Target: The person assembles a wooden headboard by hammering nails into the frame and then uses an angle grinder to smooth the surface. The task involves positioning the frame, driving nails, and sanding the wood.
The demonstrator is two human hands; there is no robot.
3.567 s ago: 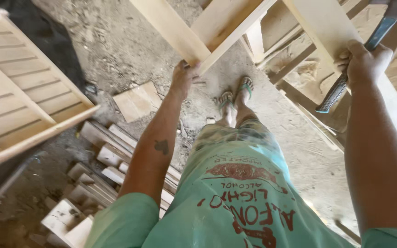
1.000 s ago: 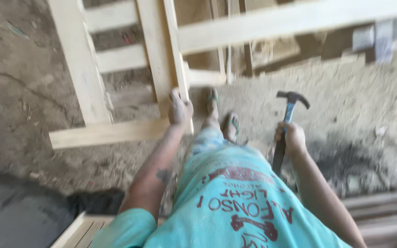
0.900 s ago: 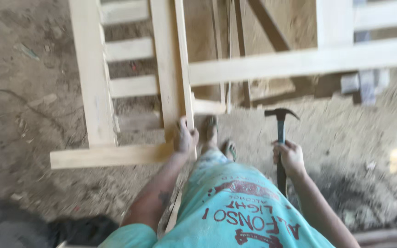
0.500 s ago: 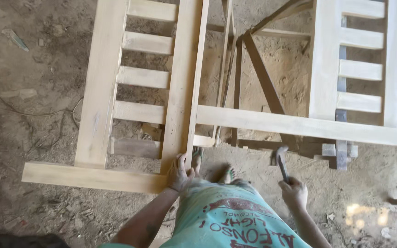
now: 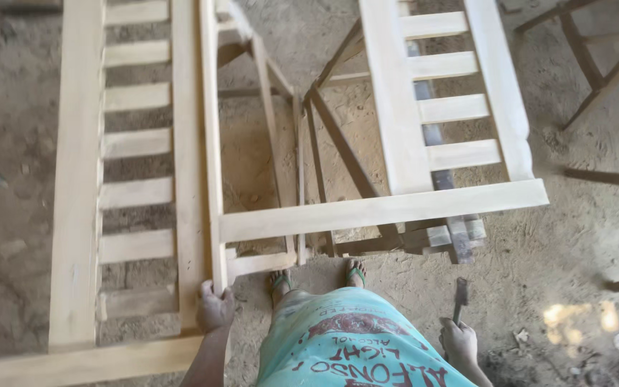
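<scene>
A big pale wooden frame [image 5: 202, 143] takes up most of the dirt floor [image 5: 596, 236]; its long axis runs away from the person, from near their feet up toward the top of the view, and it stands propped rather than flat; on the left a slatted side panel [image 5: 134, 143] with short rungs between two long rails lies along that same line, ending on a broad board [image 5: 87, 362] set crosswise at the near end; on the right a second slatted panel [image 5: 453, 100] runs the same way, slightly angled, closed off by a crosswise plank [image 5: 381, 211] that reaches back to the middle rail; between the two panels darker braces [image 5: 338, 143] cross in the gap, so the ground there is barred off; beneath the right panel sit stacked wood offcuts [image 5: 438, 236]; at the far right stand the legs of a dark wooden stool [image 5: 596, 64].

The left hand [image 5: 215, 308] is clamped over the near end of the middle rail, fingers wrapped on top of it; the right hand [image 5: 460, 342] hangs well apart from the frame, closed round the handle of a hammer [image 5: 460, 297], whose head points up and away from the body; the two hands are wide apart, with the turquoise shirt [image 5: 352, 351] between them; sandalled feet [image 5: 317, 276] stand just beside the frame's near rung.
</scene>
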